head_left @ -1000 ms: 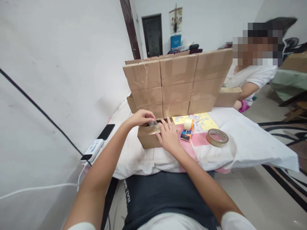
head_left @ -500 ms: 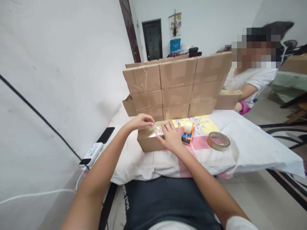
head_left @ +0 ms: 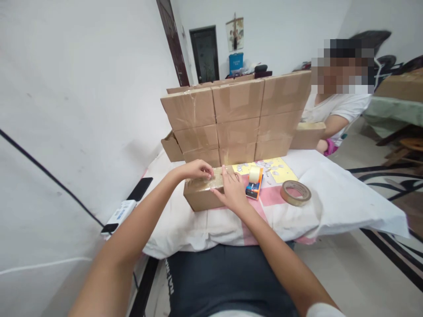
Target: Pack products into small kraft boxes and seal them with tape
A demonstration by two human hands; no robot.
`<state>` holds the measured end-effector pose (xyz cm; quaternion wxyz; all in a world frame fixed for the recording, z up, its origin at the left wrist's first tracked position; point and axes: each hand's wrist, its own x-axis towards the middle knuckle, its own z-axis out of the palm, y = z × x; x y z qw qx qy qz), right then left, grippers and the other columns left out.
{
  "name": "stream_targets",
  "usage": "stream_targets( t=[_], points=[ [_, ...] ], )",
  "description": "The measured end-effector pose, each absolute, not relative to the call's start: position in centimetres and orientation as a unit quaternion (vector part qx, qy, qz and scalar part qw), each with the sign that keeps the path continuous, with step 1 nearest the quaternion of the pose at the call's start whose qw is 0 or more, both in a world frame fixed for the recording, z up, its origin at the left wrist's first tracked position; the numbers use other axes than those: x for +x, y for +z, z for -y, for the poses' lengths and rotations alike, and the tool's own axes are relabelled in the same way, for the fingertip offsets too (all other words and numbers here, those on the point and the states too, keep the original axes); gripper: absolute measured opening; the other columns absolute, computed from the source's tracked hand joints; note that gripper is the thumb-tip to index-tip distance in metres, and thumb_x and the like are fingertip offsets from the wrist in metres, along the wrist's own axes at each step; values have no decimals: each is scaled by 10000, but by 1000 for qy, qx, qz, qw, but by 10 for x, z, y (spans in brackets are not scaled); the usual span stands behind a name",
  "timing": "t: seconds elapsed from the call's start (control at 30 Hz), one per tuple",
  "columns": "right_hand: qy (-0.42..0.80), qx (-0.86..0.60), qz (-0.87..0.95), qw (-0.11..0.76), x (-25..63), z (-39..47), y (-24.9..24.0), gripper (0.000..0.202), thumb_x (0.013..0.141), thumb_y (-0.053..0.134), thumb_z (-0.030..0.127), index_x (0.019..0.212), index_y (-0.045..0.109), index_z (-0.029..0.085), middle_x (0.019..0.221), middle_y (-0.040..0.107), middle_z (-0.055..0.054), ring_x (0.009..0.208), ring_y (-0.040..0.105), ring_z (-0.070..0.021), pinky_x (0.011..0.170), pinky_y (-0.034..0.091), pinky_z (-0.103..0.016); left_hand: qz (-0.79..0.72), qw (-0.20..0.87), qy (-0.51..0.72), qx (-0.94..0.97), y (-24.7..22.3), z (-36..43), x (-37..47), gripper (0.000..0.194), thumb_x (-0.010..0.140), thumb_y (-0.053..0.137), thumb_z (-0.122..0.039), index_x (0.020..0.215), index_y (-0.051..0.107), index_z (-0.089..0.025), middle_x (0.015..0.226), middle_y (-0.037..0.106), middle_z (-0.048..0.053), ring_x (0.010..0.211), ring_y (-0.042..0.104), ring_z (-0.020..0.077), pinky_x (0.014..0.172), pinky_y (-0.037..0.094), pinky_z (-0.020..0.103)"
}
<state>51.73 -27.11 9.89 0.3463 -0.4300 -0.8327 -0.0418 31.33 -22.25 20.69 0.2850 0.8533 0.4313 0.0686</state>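
The oblong brown cardboard box (head_left: 204,198) had closed, glossily taped; right hand (head_left: 234,190) lay spread, left hand (head_left: 198,169) curled, hold indiscernible; black cloth garment (head_left: 228,277) read "RA…".

Soft, fairly bright light; faint shadow on the wall (head_left: 82,101); slight glare atop the box (head_left: 202,199); stretched, blurry edges.

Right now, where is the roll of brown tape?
In the head view, the roll of brown tape lies flat on the cloth right of centre, with the blue-and-orange dispenser between it and the right hand.
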Motion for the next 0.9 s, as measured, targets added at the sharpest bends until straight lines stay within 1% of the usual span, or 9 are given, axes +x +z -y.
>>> stream_targets(
  t=[0.13, 0.23, 0.33, 0.4, 0.57, 0.7, 0.77, 0.83, 0.9],
  points=[
    [-37, -431, 830, 352, 517, 270, 97, 884, 950, 490, 569, 1566, 199, 7, 1306, 616, -249, 1222, 540, -354, 1092, 310, -508, -457, 235, 78, 854, 205, 225, 315, 194, 808, 636, -299, 886, 773, -187, 825, 763, 16, 796, 667, 164, 756, 445, 246],
    [-38, -428, 829, 356, 517, 270, 95, 885, 943, 501, 576, 1567, 206, 23, 1331, 605, -246, 1232, 534, -351, 1101, 297, -509, -468, 203, 95, 855, 203, 226, 318, 196, 807, 646, -317, 886, 780, -197, 895, 753, 28, 832, 663, 172, 779, 449, 253],
    [-38, -428, 829, 357, 517, 271, 95, 873, 943, 500, 580, 1553, 241, 11, 1351, 592, -252, 1248, 522, -349, 1109, 286, -504, -469, 183, 111, 857, 197, 225, 320, 193, 811, 641, -315, 888, 781, -206, 948, 735, 39, 853, 657, 172, 791, 460, 257],
    [-39, -428, 829, 356, 517, 272, 95, 865, 947, 495, 575, 1544, 254, -4, 1347, 593, -254, 1244, 521, -348, 1111, 281, -500, -470, 180, 115, 857, 192, 224, 320, 186, 819, 630, -294, 893, 779, -211, 933, 738, 34, 850, 659, 170, 799, 466, 259],
    [-36, -426, 829, 361, 518, 272, 96, 833, 963, 470, 541, 1549, 239, -3, 1319, 609, -245, 1229, 528, -338, 1108, 281, -493, -483, 171, 135, 848, 182, 226, 317, 216, 856, 598, -304, 957, 770, -221, 969, 757, 26, 880, 668, 175, 802, 472, 261],
    [-37, -432, 826, 361, 517, 272, 96, 871, 939, 506, 577, 1546, 257, 5, 1312, 612, -237, 1199, 532, -340, 1099, 292, -482, -513, 153, 154, 830, 172, 231, 316, 218, 874, 587, -309, 975, 764, -231, 975, 757, 12, 831, 661, 168, 780, 473, 267],
    [-39, -439, 825, 354, 516, 272, 96, 892, 921, 533, 594, 1544, 272, 12, 1276, 629, -230, 1163, 541, -343, 1085, 304, -480, -539, 132, 169, 815, 167, 235, 318, 251, 873, 599, -316, 1060, 744, -232, 956, 747, 18, 820, 655, 181, 775, 478, 288],
    [-40, -442, 826, 348, 516, 272, 96, 898, 916, 542, 594, 1546, 271, 15, 1259, 636, -226, 1153, 541, -346, 1083, 303, -481, -569, 97, 192, 794, 164, 240, 320, 343, 860, 625, -318, 1176, 695, -205, 1005, 727, 57, 888, 647, 218, 808, 482, 331],
    [-40, -440, 828, 345, 516, 273, 96, 894, 925, 530, 586, 1547, 260, 2, 1270, 631, -231, 1170, 531, -348, 1087, 295, -481, -588, 61, 216, 777, 162, 249, 322, 371, 851, 649, -333, 1186, 679, -178, 1099, 692, 101, 1006, 619, 257, 879, 472, 379]
  ],
)
